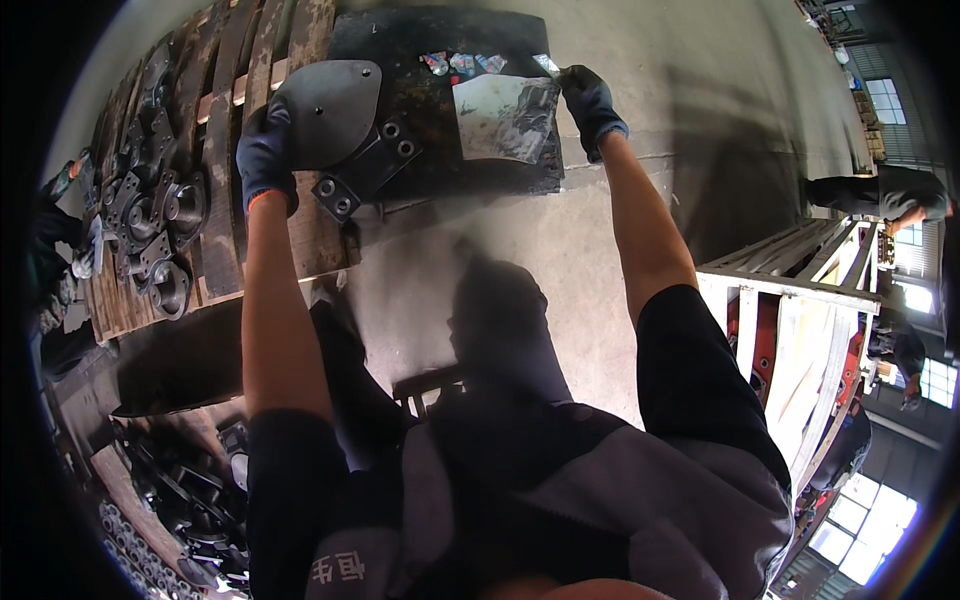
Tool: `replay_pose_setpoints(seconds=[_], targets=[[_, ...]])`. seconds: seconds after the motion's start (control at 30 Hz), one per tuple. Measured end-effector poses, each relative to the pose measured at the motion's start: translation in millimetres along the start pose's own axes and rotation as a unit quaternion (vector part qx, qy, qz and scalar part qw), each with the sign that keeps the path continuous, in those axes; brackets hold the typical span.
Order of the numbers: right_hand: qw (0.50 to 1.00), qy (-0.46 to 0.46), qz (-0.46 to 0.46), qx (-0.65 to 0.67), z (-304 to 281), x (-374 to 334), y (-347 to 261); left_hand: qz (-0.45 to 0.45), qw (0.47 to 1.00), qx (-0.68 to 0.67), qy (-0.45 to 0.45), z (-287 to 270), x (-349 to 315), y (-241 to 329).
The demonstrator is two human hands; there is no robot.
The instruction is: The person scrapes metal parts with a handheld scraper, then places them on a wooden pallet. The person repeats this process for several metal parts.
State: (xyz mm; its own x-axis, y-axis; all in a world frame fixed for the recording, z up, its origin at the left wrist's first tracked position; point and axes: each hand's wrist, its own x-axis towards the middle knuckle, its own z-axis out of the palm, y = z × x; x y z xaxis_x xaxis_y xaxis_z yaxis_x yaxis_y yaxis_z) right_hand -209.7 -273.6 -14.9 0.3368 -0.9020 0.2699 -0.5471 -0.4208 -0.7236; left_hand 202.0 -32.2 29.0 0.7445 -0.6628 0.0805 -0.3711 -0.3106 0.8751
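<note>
My left hand (268,150), in a dark blue work glove with an orange cuff, is closed on the left edge of a flat grey metal plate (325,115). That plate is rounded, with small holes. Beside and partly under it is a dark metal bracket (368,168) with several bored holes. My right hand (592,108), gloved alike, is closed in a pinch at the far right, with a small shiny pale piece (546,64) at its fingertips. Between the hands, a smudged whitish sheet (490,128) and several small colourful pieces (462,64) lie on a dark board (430,180).
A wooden pallet (222,200) at the left bears several cast metal parts (150,210). More metal parts (190,490) lie at the lower left. A white wooden crate (790,290) stands at the right. Another person (880,195) is at the far right, and one more at the left rim.
</note>
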Motion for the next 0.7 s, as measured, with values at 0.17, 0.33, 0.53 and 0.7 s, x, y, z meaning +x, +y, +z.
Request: replay_pose_setpoints(seconds=[0.17, 0.33, 0.53, 0.7], targets=[[0.998, 0.009, 0.056, 0.002, -19.3, -31.4, -3.5, 0.007, 0.998, 0.061, 0.025, -0.4, -2.3, 4.8], [0.979, 0.127, -0.020, -0.156, -33.6, -102.1, -74.9, -0.005, 0.999, 0.034, 0.014, -5.3, -2.4, 2.8], [0.979, -0.053, 0.058, 0.186, 15.8, -164.5, -142.6, -0.032, 0.999, -0.019, -0.001, 0.1, -6.0, 14.2], [0.977, -0.058, 0.116, 0.167, 26.8, -153.3, -134.8, -0.003, 0.999, -0.039, 0.000, 1.8, 4.8, -9.3]])
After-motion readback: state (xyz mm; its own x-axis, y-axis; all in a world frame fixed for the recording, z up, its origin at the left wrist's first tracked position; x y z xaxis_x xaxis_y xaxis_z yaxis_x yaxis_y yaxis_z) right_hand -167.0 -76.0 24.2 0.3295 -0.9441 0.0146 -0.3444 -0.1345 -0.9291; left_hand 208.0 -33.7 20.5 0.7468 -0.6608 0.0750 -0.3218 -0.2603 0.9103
